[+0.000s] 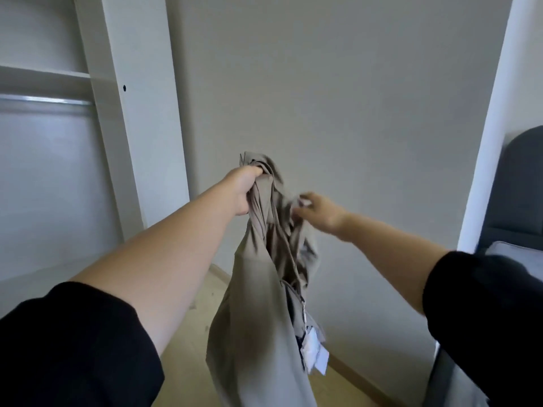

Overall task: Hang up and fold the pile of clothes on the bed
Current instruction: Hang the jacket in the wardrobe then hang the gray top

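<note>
An open wardrobe [126, 118] with a metal rail [44, 100] stands far left. The left hand [244, 190] grips the bunched top of a beige garment [258, 312] in curled fingers, and the cloth hangs below. The right hand [318, 213] meets the garment's upper right folds, but its fingers are too blurred to tell their hold. A bed [517, 186] is at the right.

beige garment [258, 304], bunched, hanging, white tags

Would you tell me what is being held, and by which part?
The left hand grips a beige garment by its bunched top; the right hand is blurred at a fold, grip unclear.
</note>
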The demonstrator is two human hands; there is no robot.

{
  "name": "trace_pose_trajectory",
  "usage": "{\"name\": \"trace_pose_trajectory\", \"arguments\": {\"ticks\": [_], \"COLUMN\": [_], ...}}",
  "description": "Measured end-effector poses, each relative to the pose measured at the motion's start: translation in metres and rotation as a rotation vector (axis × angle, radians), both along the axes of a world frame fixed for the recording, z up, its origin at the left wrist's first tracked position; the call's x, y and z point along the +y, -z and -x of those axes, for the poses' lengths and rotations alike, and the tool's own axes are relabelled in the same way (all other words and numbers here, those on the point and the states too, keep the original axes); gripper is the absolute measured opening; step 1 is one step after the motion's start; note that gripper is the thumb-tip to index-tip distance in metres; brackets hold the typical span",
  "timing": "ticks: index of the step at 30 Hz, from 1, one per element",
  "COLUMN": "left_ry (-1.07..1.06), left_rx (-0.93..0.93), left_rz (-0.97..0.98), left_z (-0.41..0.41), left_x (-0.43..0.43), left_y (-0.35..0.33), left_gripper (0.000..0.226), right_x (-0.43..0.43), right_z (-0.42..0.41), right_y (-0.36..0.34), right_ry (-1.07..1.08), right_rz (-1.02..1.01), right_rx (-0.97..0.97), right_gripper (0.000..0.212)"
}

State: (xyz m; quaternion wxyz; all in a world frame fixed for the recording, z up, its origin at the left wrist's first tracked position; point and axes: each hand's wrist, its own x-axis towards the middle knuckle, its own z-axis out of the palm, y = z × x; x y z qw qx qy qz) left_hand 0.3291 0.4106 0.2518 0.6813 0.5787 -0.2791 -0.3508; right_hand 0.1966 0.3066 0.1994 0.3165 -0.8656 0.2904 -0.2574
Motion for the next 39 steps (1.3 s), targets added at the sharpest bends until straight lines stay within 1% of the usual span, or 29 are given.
{"name": "trace_pose_trajectory", "arguments": {"ticks": [2,5,6,7,8,9,10,12,13,14,16,17,18,19,21,22,24,26,28,29,31,32,33,34,35,36,37,38,39], "left_ry": [-0.028,-0.020,-0.014,-0.006,-0.004,-0.004,-0.003,0.005,0.014,0.031,0.099,0.156,0.218,0.275,0.354,0.386,0.399,0.361,0.372,0.402,0.439,0.421,0.384,0.346,0.351,0.398,0.451,0.483,0.478], "left_rx": [0.031,0.101,0.117,0.131,0.136,0.141,0.140,0.142,0.148,0.144,0.114,0.086,0.040,-0.027,-0.258,-0.358,-0.442,-0.480,-0.590,-0.717,-1.075,-1.231,-1.310,-1.289,-1.150,-0.963,-0.822,-0.761,-0.776], "left_rz": [0.039,0.111,0.126,0.140,0.149,0.161,0.165,0.180,0.195,0.198,0.181,0.163,0.144,0.121,-0.002,-0.090,-0.256,-0.359,-0.548,-0.689,-0.954,-0.987,-0.903,-0.724,-0.524,-0.353,-0.274,-0.258,-0.262], "left_z": [0.005,0.013,0.017,0.020,0.024,0.028,0.031,0.035,0.037,0.038,0.041,0.041,0.039,0.035,0.020,0.015,0.009,0.013,0.020,0.024,0.028,0.032,0.035,0.038,0.043,0.050,0.059,0.066,0.072], "left_x": [-0.008,-0.020,-0.024,-0.027,-0.030,-0.032,-0.035,-0.040,-0.042,-0.042,-0.041,-0.037,-0.031,-0.025,-0.011,-0.003,0.003,0.002,0.000,0.000,0.000,-0.002,-0.006,-0.012,-0.016,-0.018,-0.020,-0.023,-0.026], "left_y": [-0.001,0.000,0.001,0.001,0.001,0.002,0.002,0.003,0.004,0.004,0.005,0.006,0.008,0.011,0.021,0.027,0.041,0.055,0.068,0.072,0.076,0.077,0.077,0.078,0.076,0.073,0.071,0.071,0.073], "left_gripper": [0.018,0.018,0.019,0.017,0.016,0.016,0.016,0.015,0.015,0.015,0.015,0.017,0.021,0.023,0.008,0.011,0.026,0.025,0.021,0.018,0.020,0.023,0.027,0.036,0.045,0.051,0.051,0.047,0.041], "right_x": [-0.002,-0.009,-0.010,-0.010,-0.010,-0.008,-0.005,0.000,0.002,0.003,0.002,-0.003,-0.009,-0.016,-0.031,-0.036,-0.040,-0.038,-0.033,-0.030,-0.023,-0.020,-0.017,-0.014,-0.012,-0.010,-0.009,-0.008,-0.008], "right_z": [0.011,0.037,0.044,0.049,0.053,0.054,0.054,0.051,0.050,0.049,0.050,0.053,0.058,0.064,0.076,0.080,0.083,0.079,0.075,0.073,0.071,0.070,0.069,0.069,0.069,0.069,0.069,0.069,0.069], "right_y": [0.032,0.079,0.094,0.107,0.118,0.124,0.127,0.125,0.123,0.119,0.108,0.100,0.090,0.077,0.047,0.032,0.009,-0.005,-0.014,-0.017,-0.022,-0.024,-0.025,-0.025,-0.025,-0.025,-0.025,-0.025,-0.024], "right_ry": [0.015,0.052,0.040,0.008,-0.026,-0.055,-0.089,-0.144,-0.146,-0.114,0.041,0.149,0.258,0.353,0.472,0.487,0.449,0.402,0.372,0.357,0.316,0.288,0.264,0.250,0.245,0.243,0.241,0.240,0.238], "right_rz": [-0.075,-0.270,-0.346,-0.399,-0.433,-0.464,-0.530,-0.724,-0.744,-0.678,-0.396,-0.261,-0.159,-0.090,-0.005,0.008,0.002,-0.003,-0.004,-0.015,-0.040,-0.043,-0.042,-0.037,-0.034,-0.035,-0.043,-0.055,-0.067], "right_rx": [0.071,0.229,0.273,0.293,0.266,0.184,0.051,-0.238,-0.308,-0.309,-0.180,-0.166,-0.213,-0.297,-0.467,-0.516,-0.539,-0.515,-0.509,-0.522,-0.543,-0.540,-0.533,-0.526,-0.525,-0.530,-0.540,-0.551,-0.559], "right_gripper": [0.057,0.068,0.070,0.066,0.058,0.045,0.034,0.026,0.024,0.022,0.023,0.028,0.032,0.030,0.023,0.023,0.024,0.028,0.032,0.031,0.022,0.020,0.019,0.020,0.021,0.021,0.020,0.019,0.018]}}
